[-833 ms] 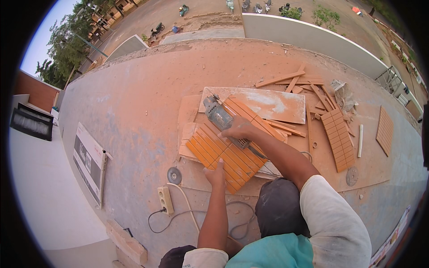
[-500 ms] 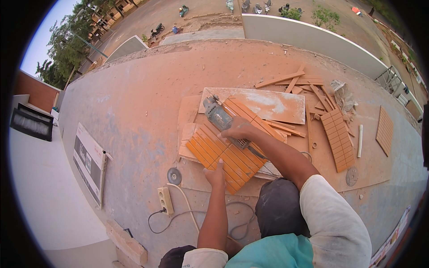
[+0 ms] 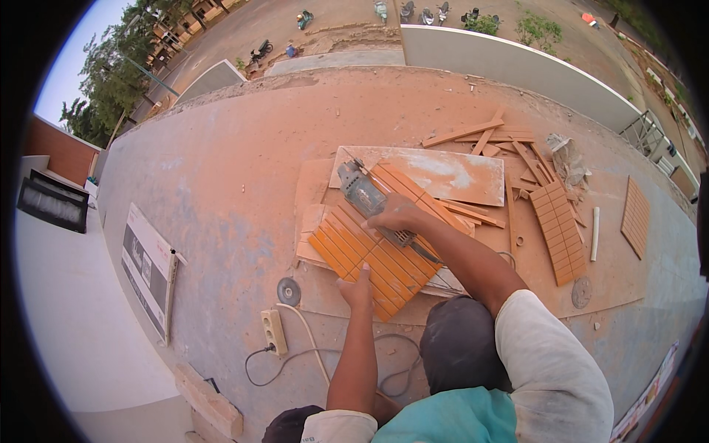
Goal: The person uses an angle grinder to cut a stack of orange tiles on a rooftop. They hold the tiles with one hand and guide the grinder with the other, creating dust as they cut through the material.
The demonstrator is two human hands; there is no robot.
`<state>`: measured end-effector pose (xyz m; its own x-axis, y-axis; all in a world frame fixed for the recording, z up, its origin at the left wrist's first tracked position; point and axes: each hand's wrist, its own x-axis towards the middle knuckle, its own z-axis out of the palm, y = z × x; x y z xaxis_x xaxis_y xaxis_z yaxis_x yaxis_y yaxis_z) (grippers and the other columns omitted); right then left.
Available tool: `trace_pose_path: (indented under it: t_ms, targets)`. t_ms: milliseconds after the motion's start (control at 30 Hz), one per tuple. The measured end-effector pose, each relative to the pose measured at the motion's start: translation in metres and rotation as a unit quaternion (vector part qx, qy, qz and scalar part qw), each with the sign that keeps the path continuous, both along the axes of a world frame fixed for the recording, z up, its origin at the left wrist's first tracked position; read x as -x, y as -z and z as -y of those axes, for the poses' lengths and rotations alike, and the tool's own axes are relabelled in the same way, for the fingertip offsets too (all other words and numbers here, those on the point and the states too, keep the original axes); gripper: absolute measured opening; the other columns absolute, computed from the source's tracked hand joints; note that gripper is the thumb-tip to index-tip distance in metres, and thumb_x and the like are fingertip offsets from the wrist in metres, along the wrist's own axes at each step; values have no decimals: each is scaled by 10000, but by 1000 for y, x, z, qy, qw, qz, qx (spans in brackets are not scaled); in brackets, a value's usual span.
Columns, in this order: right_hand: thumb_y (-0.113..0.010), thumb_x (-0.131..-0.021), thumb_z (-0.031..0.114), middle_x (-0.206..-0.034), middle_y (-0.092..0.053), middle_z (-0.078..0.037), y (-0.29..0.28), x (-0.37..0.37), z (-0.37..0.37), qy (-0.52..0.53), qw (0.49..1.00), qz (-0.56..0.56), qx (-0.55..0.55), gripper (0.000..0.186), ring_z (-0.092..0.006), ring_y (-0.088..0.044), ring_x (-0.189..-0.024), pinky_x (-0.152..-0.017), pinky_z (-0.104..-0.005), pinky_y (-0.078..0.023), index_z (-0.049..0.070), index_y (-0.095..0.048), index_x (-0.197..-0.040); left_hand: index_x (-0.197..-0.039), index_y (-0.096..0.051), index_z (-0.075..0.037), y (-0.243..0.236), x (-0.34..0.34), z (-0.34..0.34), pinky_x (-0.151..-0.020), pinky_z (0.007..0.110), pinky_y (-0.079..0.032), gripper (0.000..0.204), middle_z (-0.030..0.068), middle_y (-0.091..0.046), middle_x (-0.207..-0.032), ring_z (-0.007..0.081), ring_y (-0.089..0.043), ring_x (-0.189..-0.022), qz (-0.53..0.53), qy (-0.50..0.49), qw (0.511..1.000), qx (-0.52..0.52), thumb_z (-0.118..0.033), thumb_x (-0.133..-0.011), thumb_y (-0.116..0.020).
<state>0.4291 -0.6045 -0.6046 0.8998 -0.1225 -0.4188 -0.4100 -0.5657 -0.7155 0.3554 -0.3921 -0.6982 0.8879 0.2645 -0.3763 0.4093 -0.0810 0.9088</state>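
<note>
In the head view my right hand (image 3: 393,212) grips a grey angle grinder (image 3: 362,190), whose disc end rests at the upper part of a ribbed orange tile (image 3: 399,280). My left hand (image 3: 356,286) holds that tile at its lower-left edge, thumb on top, other fingers partly hidden. The tile lies across pale, dust-covered boards (image 3: 417,166). A power cable trails from the grinder's rear, beside my right forearm.
Cut tile strips (image 3: 464,136) and a tile panel (image 3: 554,229) lie to the right. A loose disc (image 3: 288,292), power strip (image 3: 272,332) and cables are near my left arm. A flat carton (image 3: 146,273) lies left. A low wall (image 3: 509,66) runs along the far side.
</note>
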Motion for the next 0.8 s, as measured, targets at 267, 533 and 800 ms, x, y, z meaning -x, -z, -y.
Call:
trace_pose_path:
  t_ms: [267,533,800]
  targets:
    - [-827,-590,546,-1054,-673,-275,-6,12,3,2,1000,-8,-13,834,-329,-669,-997,-823,-366,-520,-125,-654,-1054,-1208,-459,91,-5,1,1,-899,357,-515,471,201,-600,-1177,259,-624,-1035,-5,3,1000,-18,-63,-859,-736]
    - [-825,-600,539,-1066,-671,-276,-1,22,7,-9,999,-13,-28,829,-335,-666,-1010,-826,-363,-519,-122,-653,-1070,-1200,-453,89,-8,1,2,-899,361,-516,484,206,-593,-1181,264,-624,-1033,-1,2,1000,3,-71,-850,-747]
    - [-831,-599,528,-1033,-679,-275,-2,29,8,0,1000,-7,-20,800,-328,-680,-958,-788,-366,-524,-121,-667,-1037,-1188,-444,101,-12,1,4,-889,357,-520,497,207,-600,-1160,263,-630,-1018,-5,-4,1000,6,-58,-837,-757]
